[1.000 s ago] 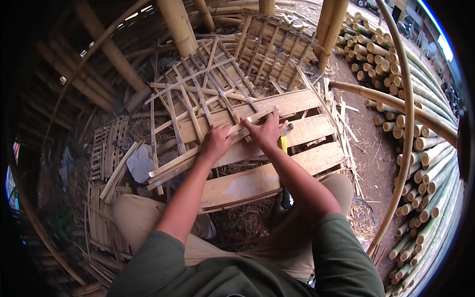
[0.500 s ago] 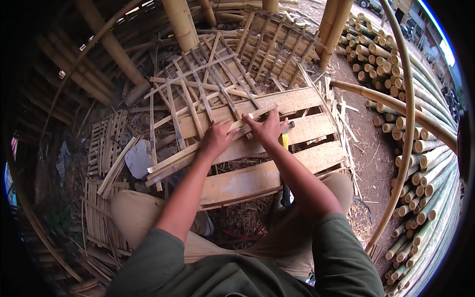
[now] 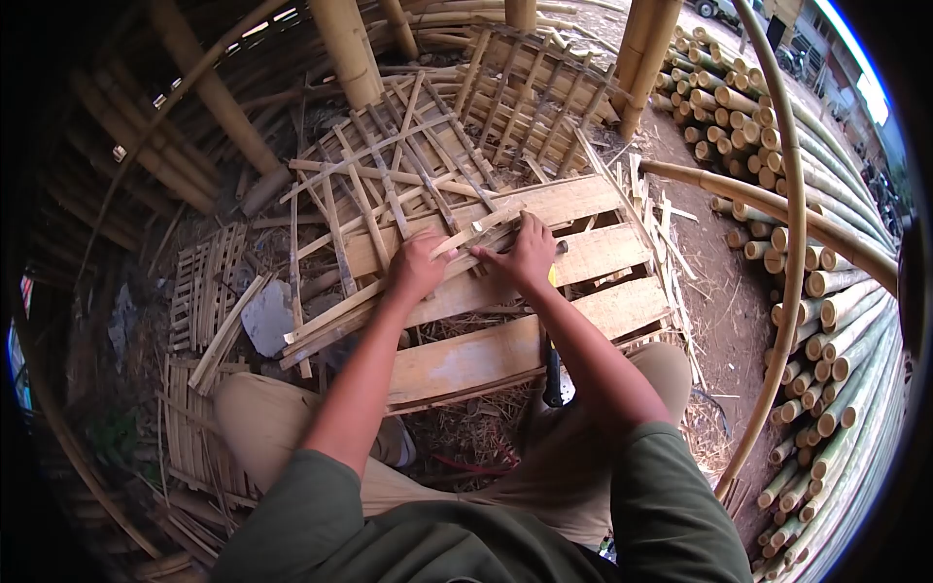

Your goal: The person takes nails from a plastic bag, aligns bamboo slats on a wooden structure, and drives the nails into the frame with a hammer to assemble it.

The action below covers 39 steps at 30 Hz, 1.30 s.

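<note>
Several long split bamboo strips [image 3: 335, 313] lie slantwise over the low slatted wooden bench [image 3: 476, 360]. My left hand [image 3: 419, 264] is closed round the strips near their middle. Closer to their upper right end, my right hand [image 3: 523, 256] grips them, its thumb pointing toward my left hand. Partly hidden by my right forearm is a hammer [image 3: 554, 364] with a yellow and black handle; its head shows just beside my right hand. A lattice of crossed bamboo strips [image 3: 389, 180] rests against the bench's far side.
Another bamboo lattice [image 3: 535, 92] leans at the back, near thick upright posts [image 3: 347, 53]. A large stack of bamboo poles [image 3: 836, 311] fills the right side. A grey block [image 3: 266, 319] sits at the left beside small slatted pieces [image 3: 206, 287]. A curved pole [image 3: 796, 223] stands at the right.
My right hand has shifted slightly down and its fingers have curled more over the strips. My left hand keeps its hold. The whole view has moved a little.
</note>
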Tool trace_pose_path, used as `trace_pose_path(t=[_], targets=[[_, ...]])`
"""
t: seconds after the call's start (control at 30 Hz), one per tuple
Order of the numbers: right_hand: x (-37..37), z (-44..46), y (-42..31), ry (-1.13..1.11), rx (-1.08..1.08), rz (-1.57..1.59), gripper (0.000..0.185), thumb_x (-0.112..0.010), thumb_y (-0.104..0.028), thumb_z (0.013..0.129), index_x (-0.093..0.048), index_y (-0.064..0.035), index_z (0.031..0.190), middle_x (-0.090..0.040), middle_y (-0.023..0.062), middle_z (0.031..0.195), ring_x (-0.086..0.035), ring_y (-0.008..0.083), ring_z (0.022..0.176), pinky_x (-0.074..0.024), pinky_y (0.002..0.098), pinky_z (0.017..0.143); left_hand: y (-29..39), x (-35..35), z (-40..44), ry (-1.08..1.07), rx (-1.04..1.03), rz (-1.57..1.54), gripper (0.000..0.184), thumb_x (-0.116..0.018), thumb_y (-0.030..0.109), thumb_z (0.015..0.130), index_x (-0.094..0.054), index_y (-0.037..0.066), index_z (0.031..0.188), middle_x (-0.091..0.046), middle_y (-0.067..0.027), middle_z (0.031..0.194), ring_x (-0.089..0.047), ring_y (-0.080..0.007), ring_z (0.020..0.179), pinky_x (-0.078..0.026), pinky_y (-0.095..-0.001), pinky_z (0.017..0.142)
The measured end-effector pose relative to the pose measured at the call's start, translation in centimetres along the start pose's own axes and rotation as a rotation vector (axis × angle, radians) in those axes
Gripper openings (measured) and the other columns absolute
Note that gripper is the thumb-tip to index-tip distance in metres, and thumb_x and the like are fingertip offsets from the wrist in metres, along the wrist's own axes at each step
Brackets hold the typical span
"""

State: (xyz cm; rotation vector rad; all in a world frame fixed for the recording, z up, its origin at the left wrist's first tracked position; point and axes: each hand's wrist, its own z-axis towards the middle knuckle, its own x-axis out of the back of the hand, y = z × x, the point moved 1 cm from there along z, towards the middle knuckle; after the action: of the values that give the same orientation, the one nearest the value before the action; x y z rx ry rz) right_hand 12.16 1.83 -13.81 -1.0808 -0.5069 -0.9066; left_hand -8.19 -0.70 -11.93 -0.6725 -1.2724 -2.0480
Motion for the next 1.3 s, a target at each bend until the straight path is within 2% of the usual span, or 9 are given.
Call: trace_pose_path(t=[0.27,0.33,0.7,0.77,0.97,1.3], targets=[[0.5,-0.3,-0.5,-0.023,-0.019,-0.024,0.110,-0.077,-0.068,0.060,-0.042,0.0052,0.134,-0.046,0.0212,0.136,-0.041,0.0376,0.128,-0.0289,0.0467,0.108,-0.9,-0.6,0.3,-0.029,0.123,-0.012,0.029,-0.073,0.023,0.080,-0.072,0.010,0.106,-0.065,-0.0196,0.115,-0.058,-0.0324,0.117,-0.046,-0.0365,0.098],[0.4,-0.4,-0.5,-0.018,-0.014,-0.027,0.109,-0.076,-0.067,0.060,-0.042,0.0051,0.134,-0.046,0.0212,0.136,-0.040,0.0374,0.128,-0.0286,0.0465,0.108,-1.2,-0.7,0.4,-0.038,0.114,0.069,0.028,-0.073,0.024,0.080,-0.073,0.012,0.106,-0.065,-0.0188,0.116,-0.058,-0.0315,0.117,-0.046,-0.0361,0.099],[0.6,-0.4,-0.8,-0.008,-0.005,-0.034,0.105,-0.077,-0.066,0.061,-0.044,0.0049,0.133,-0.046,0.0207,0.136,-0.042,0.0370,0.126,-0.0297,0.0463,0.106,-1.0,-0.8,0.4,-0.025,0.176,0.094,0.034,-0.074,0.026,0.079,-0.072,0.006,0.106,-0.063,-0.0205,0.119,-0.059,-0.0319,0.116,-0.046,-0.0368,0.099],[0.6,-0.3,-0.7,-0.064,-0.039,-0.021,0.111,-0.074,-0.072,0.060,-0.043,0.0041,0.134,-0.044,0.0215,0.139,-0.038,0.0369,0.131,-0.0272,0.0459,0.109,-1.1,-0.9,0.4,-0.020,0.167,0.099,0.035,-0.074,0.027,0.079,-0.072,0.006,0.106,-0.063,-0.0203,0.120,-0.059,-0.0321,0.115,-0.046,-0.0367,0.099],[0.5,-0.3,-0.7,-0.062,-0.035,-0.024,0.111,-0.073,-0.072,0.060,-0.043,0.0041,0.134,-0.044,0.0214,0.139,-0.038,0.0365,0.132,-0.0265,0.0462,0.110,-1.0,-0.8,0.2,-0.017,0.194,0.105,0.037,-0.075,0.031,0.079,-0.072,0.005,0.105,-0.064,-0.0194,0.120,-0.060,-0.0321,0.114,-0.047,-0.0361,0.098],[0.6,-0.4,-0.7,-0.070,-0.040,-0.016,0.109,-0.073,-0.072,0.061,-0.043,0.0028,0.135,-0.044,0.0209,0.139,-0.037,0.0364,0.132,-0.0262,0.0464,0.109,0.1,-0.2,-0.1,-0.002,0.148,0.096,0.032,-0.074,0.029,0.080,-0.073,0.004,0.100,-0.069,-0.0185,0.106,-0.066,-0.0307,0.102,-0.052,-0.0353,0.088]])
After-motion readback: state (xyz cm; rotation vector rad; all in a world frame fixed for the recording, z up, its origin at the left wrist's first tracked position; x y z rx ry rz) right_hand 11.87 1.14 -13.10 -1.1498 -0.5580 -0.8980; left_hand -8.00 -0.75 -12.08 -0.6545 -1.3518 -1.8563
